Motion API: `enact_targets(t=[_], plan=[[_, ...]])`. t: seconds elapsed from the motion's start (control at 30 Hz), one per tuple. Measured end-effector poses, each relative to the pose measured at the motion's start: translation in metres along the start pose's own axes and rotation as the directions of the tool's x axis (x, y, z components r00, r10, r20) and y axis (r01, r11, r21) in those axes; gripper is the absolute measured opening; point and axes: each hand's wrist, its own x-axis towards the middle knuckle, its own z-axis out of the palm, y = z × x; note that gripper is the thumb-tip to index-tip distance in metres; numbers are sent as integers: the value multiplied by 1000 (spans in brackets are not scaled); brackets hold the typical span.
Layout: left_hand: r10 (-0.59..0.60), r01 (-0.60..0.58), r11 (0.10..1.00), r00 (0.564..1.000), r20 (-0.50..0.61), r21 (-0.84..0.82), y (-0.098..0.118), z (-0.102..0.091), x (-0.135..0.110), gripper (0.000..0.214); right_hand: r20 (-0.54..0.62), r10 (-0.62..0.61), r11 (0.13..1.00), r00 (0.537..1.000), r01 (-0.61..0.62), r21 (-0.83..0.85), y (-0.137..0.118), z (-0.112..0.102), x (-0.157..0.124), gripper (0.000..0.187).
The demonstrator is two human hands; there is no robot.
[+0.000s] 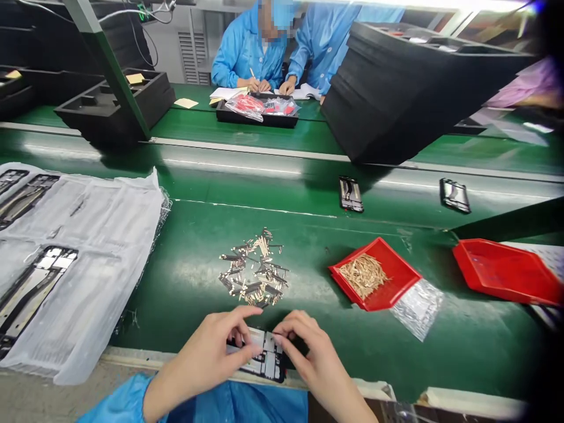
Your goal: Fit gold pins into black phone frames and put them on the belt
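Observation:
A phone frame with silver plates and a black rim lies at the near edge of the green bench, between my two hands. My left hand is on its left end, the thumb over the top, some fingers curled at the far side and the index finger stretched out. At the far right corner of the frame, my right hand has thumb and index fingertip pinched together; any small piece between them is hidden. Just beyond my hands is a loose pile of small black and gold parts.
A red scoop bin holds small gold pieces, beside a clear plastic bag. Another red bin stands right. White trays with phone frames lie left. Two phone units lie beyond. Black stacked trays and two people are opposite.

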Motion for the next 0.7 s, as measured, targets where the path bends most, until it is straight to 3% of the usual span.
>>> enact_targets(t=[0.07,0.17,0.4,0.7], plan=[[145,-124,937,989,-40,325,-12,0,-16,66,112,97,992,989,-105,70,2,8,-2,15],[223,-192,819,975,9,541,-28,3,-29,90,133,154,985,979,-163,63,3,16,-4,17],[222,-198,803,975,26,562,-39,6,-31,98,97,126,992,987,-127,8,4,21,-4,18],[214,-199,808,976,39,555,-36,5,-29,95,-51,-128,988,991,123,-91,10,29,-11,10]])
